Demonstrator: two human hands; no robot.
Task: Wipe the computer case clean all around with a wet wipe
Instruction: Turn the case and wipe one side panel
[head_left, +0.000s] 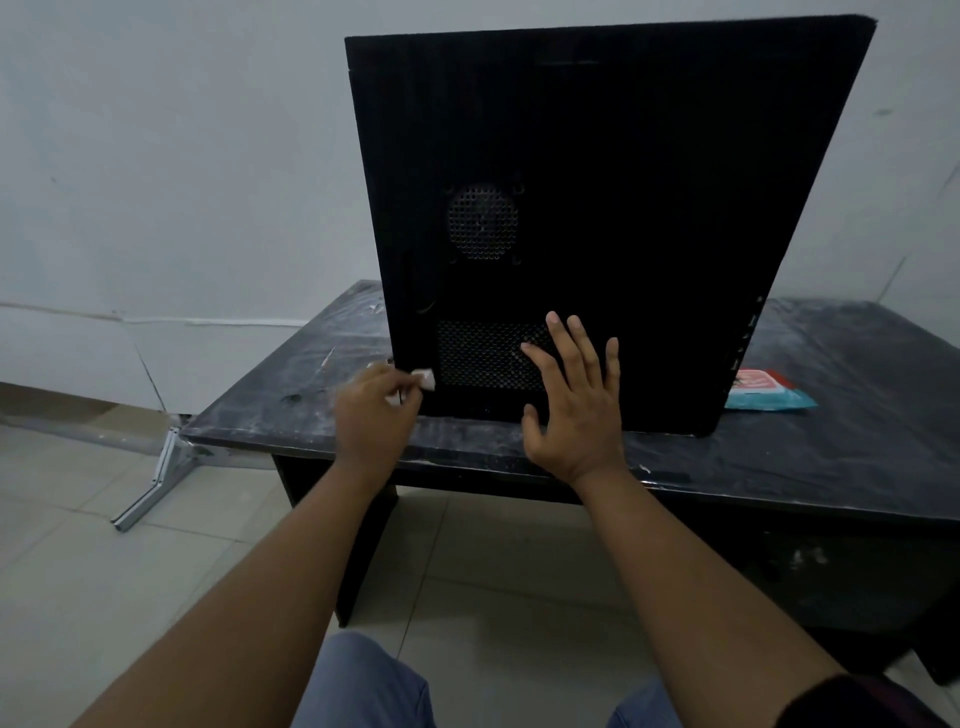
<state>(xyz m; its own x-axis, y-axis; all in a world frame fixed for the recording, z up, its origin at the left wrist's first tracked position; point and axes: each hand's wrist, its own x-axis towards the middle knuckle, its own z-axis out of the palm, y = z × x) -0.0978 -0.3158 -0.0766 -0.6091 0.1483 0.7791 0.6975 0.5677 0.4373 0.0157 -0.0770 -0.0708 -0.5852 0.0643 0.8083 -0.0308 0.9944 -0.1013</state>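
Hands, two, bare, reaching forward from the lower edge of the view, entries running outward from the wearer

1. Knees (363, 686) – grey-blue trousers, lowest in view between the forearms; a dark sleeve (857, 701) covers the right upper arm.
2. Floor (78, 571) – pale tiles; a bent grey metal bracket (150, 483) lies on them beside the table's left corner.
3. Left hand (376, 415) – fingers curled, slightly blurred, pinching a small white wet wipe (425, 378) against the lower left corner of the case's facing panel.
4. Right hand (574, 410) – fingers straight and spread, palm flat on the same panel, holding nothing; fingertips lie over the right end of the lower grille.
5. Table (831, 457) – low, dark top, scuffed and streaked with whitish marks.
6. Computer case (623, 182) – black, standing upright on the table near its front edge, broad side panel towards the camera. It carries a round perforated vent (483, 222) at mid-height on the left and a rectangular perforated vent (483, 358) low down, just right of the wipe.
7. Wipe packet (769, 392) – blue with a red and white label, lying flat on the table just beside the case's lower right corner, partly hidden behind it.
8. Wall (182, 156) – plain pale grey, with a few cracks and scuffs, behind the table and case
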